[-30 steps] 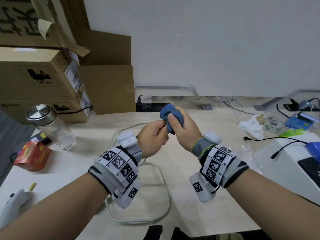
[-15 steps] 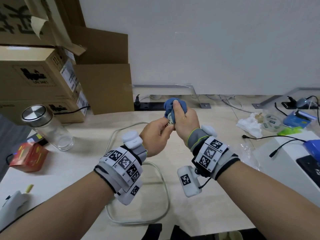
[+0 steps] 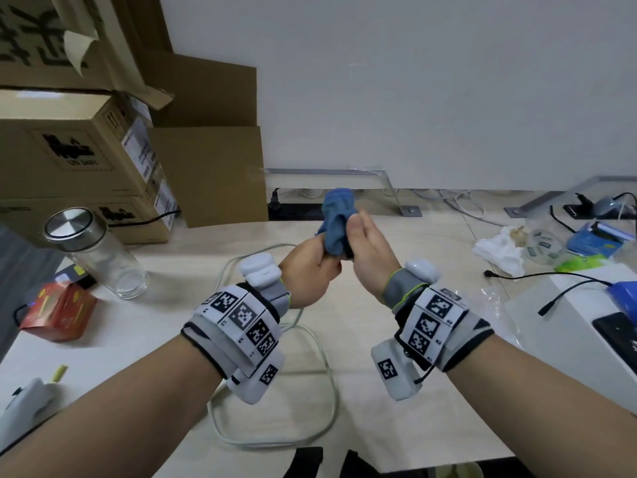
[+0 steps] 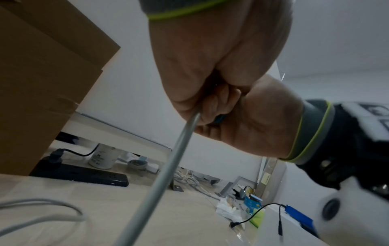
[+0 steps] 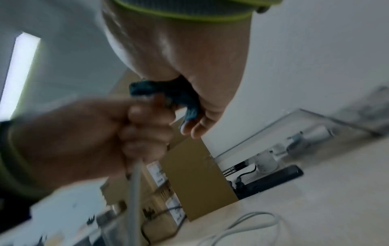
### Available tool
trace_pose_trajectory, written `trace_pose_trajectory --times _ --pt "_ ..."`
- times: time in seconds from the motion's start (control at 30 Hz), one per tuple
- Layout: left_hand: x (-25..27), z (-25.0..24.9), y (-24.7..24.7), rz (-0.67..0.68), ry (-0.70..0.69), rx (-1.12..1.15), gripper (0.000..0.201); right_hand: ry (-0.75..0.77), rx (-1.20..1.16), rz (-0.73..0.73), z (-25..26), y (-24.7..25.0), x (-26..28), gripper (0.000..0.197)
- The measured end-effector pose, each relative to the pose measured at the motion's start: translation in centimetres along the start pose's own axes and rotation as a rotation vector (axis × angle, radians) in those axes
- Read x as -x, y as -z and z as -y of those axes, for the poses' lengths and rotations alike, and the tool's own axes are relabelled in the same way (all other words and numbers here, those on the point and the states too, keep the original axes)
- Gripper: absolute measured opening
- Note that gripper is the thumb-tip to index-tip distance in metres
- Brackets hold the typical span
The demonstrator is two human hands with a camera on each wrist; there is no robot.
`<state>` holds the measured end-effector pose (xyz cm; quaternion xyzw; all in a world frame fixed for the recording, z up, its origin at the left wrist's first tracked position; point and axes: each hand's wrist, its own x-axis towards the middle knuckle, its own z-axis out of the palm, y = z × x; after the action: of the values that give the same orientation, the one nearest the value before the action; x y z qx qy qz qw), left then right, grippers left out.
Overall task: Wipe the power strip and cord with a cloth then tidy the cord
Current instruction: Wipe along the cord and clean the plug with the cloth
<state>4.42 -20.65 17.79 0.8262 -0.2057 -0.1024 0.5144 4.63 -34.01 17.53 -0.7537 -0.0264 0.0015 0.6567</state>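
Both hands are raised together over the middle of the table. My right hand point(image 3: 362, 236) grips a bunched blue cloth point(image 3: 337, 215), which is wrapped round the top of a grey cord. My left hand point(image 3: 315, 267) sits just below it, fist curled round the cord point(image 4: 168, 166). From there the cord drops to the table and lies in loose loops point(image 3: 324, 374). In the right wrist view the cloth point(image 5: 179, 96) shows under the right palm, above the left fist point(image 5: 94, 133). What the cloth covers is hidden. A black power strip point(image 3: 296, 210) lies at the table's back edge.
Stacked cardboard boxes point(image 3: 86, 150) stand at the back left. In front of them are a glass jar with a metal lid point(image 3: 100, 257) and a red box point(image 3: 58, 312). On the right are crumpled tissue point(image 3: 499, 250), a thin black cable point(image 3: 551, 281) and a white box point(image 3: 568, 326).
Both hands have risen slightly while staying together. The right hand has twisted the cloth round the cord's top, and the left hand has kept its grip on the cord.
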Motion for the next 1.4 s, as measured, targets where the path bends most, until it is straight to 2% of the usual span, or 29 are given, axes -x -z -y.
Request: trace_pose_trajectory --times 0.07,0.13,0.2,0.27,0.37,0.4,0.47,0.5,0.63,0.67,0.73,0.8,0.83,0.93,1.03,1.17,1.27,1.33,1.4 --pt "-0.1 -0.6 -0.1 0.016 -0.026 -0.044 0.029 0.112 0.174 -0.052 0.2 -0.1 0.2 0.045" --pt "-0.1 -1.0 0.0 0.014 -0.055 -0.093 0.031 0.152 0.236 -0.104 0.4 -0.1 0.0 0.044" --pt "0.0 -0.9 0.2 -0.018 -0.088 -0.121 0.033 0.14 0.314 -0.147 0.7 -0.2 -0.4 0.03" --pt "0.2 -0.7 -0.1 -0.043 -0.106 -0.108 0.031 0.098 0.321 -0.184 1.1 -0.3 -0.7 0.025" --pt "0.4 -0.7 -0.5 -0.071 -0.122 -0.092 0.027 -0.066 -0.022 -0.284 1.8 -0.6 -1.5 0.032" --pt "0.4 -0.7 -0.5 -0.083 -0.129 -0.109 0.027 -0.172 -0.186 -0.286 2.0 -0.5 -1.9 0.031" --pt "0.5 -0.8 -0.2 -0.113 -0.14 -0.148 0.028 -0.341 -0.471 -0.199 2.1 -0.1 -2.6 0.027" --pt "0.5 -0.8 -0.1 -0.126 -0.127 -0.154 0.028 -0.377 -0.553 -0.154 2.1 0.4 -2.6 0.031" --pt "0.6 -1.0 0.3 -0.223 -0.045 -0.21 0.027 -0.363 -0.734 -0.097 1.9 1.3 -2.0 0.052" --pt "0.6 -1.0 0.3 -0.244 -0.033 -0.227 0.027 -0.346 -0.717 -0.087 1.7 1.0 -1.7 0.051" --pt "0.6 -1.2 0.3 -0.27 -0.026 -0.252 0.025 -0.259 -0.562 -0.091 1.4 -0.3 -0.7 0.037" --pt "0.5 -1.4 -0.1 -0.295 -0.049 -0.303 0.025 -0.162 -0.404 -0.151 1.2 -1.8 -0.1 0.019" --pt "0.5 -1.6 -0.4 -0.304 -0.065 -0.328 0.023 -0.12 -0.359 -0.184 1.1 -2.2 0.0 0.017" --pt "0.5 -2.1 -0.9 -0.309 -0.111 -0.37 0.023 -0.027 -0.161 -0.255 1.2 -2.1 -0.1 0.032" --pt "0.9 -2.0 -0.5 -0.238 -0.149 -0.323 0.029 -0.034 -0.02 -0.248 1.3 -1.2 -0.5 0.036" --pt "0.8 -1.6 -0.2 -0.069 -0.081 -0.133 0.031 -0.298 -0.261 -0.232 1.7 -0.3 -1.2 0.051" --pt "0.2 -0.9 -0.1 -0.075 -0.013 0.103 0.034 -0.392 -0.603 -0.187 2.5 0.4 -1.1 0.056" --pt "0.0 -0.6 0.1 -0.096 0.019 0.171 0.038 -0.373 -0.693 -0.174 2.5 0.3 -0.7 0.054" --pt "0.0 -0.6 0.3 -0.104 0.017 0.185 0.035 -0.196 -0.474 -0.196 1.8 -0.1 -0.1 0.037"
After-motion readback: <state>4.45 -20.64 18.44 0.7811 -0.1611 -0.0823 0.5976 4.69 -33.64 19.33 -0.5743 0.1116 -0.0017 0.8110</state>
